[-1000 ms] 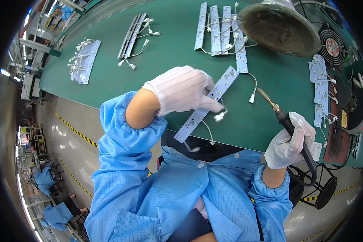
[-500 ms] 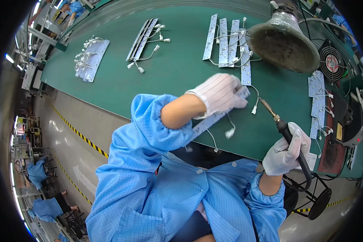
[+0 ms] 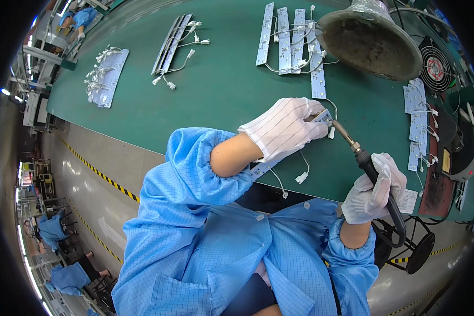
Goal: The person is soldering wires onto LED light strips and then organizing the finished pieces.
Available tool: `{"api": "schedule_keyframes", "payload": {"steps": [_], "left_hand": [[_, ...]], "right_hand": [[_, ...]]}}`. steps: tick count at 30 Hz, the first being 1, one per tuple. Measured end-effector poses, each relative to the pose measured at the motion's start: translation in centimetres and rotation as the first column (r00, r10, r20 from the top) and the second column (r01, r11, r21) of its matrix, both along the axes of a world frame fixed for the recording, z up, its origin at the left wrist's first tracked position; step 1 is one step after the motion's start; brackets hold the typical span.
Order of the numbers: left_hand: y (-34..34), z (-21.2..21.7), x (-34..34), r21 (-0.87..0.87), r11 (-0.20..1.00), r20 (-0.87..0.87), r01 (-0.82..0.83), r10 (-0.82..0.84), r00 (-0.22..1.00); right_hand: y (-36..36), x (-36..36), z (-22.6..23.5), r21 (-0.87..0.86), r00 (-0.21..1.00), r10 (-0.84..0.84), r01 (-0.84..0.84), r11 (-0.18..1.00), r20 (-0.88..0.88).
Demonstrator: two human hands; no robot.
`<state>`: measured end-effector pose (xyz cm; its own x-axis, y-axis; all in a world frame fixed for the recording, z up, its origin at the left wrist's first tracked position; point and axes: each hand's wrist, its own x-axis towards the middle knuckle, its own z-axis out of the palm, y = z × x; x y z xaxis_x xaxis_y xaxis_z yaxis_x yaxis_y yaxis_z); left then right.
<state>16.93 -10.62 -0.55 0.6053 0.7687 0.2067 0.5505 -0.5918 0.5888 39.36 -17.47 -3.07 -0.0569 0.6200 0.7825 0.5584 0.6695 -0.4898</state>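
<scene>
Both my hands wear white gloves. My left hand [image 3: 289,129] is closed around an LED strip [image 3: 262,168], a narrow pale board that lies slantwise under it. The strip's far end sticks out past my fingertips; white wires with plugs hang from its near side. In my right hand [image 3: 375,189] is a soldering iron [image 3: 367,162] with a black handle. Its metal tip is at the strip's far end, against or just over it; I cannot tell which. A white wire from the strip above, ending in a plug, runs close behind the tip.
Several wired LED strips [image 3: 284,42] lie at the far middle, beside a large metal fume hood [image 3: 371,45]. More strips form groups at the far left [image 3: 110,79], left of centre [image 3: 169,47] and right [image 3: 418,124]. A soldering station [image 3: 461,158] and a round fan [image 3: 434,68] stand at right.
My left hand has settled over the strip and turned its far end up toward the iron. The iron's tip has shifted slightly left and now meets or nearly meets that end.
</scene>
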Motion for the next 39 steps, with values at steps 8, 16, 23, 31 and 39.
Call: {"api": "schedule_keyframes", "payload": {"steps": [8, 16, 23, 31, 39], "left_hand": [[0.0, -0.2, 0.2, -0.13, 0.989, 0.098, -0.075, 0.088, 0.991], [-0.1, 0.0, 0.3, -0.095, 0.993, 0.061, -0.071, 0.077, 0.995], [0.0, 0.8, -0.3, -0.026, 1.0, -0.128, -0.01, 0.006, 0.992], [-0.2, 1.8, 0.0, -0.24, 0.967, 0.01, -0.08, 0.085, 0.996], [-0.2, 1.8, 0.0, -0.262, 0.961, 0.054, -0.09, 0.108, 0.993]], "right_hand": [[0.0, 0.0, 0.3, 0.002, 0.999, 0.026, -0.026, 1.0, 0.023], [0.0, -0.1, 0.1, 0.086, 0.992, -0.062, 0.053, 0.995, 0.106], [0.5, -1.0, 1.1, 0.298, 0.921, -0.301, 0.222, 0.928, 0.25], [0.3, -0.4, 0.6, 0.277, 0.943, -0.217, 0.144, 0.95, 0.253], [0.5, -0.5, 0.4, 0.346, 0.886, -0.334, 0.218, 0.912, 0.323]]}}
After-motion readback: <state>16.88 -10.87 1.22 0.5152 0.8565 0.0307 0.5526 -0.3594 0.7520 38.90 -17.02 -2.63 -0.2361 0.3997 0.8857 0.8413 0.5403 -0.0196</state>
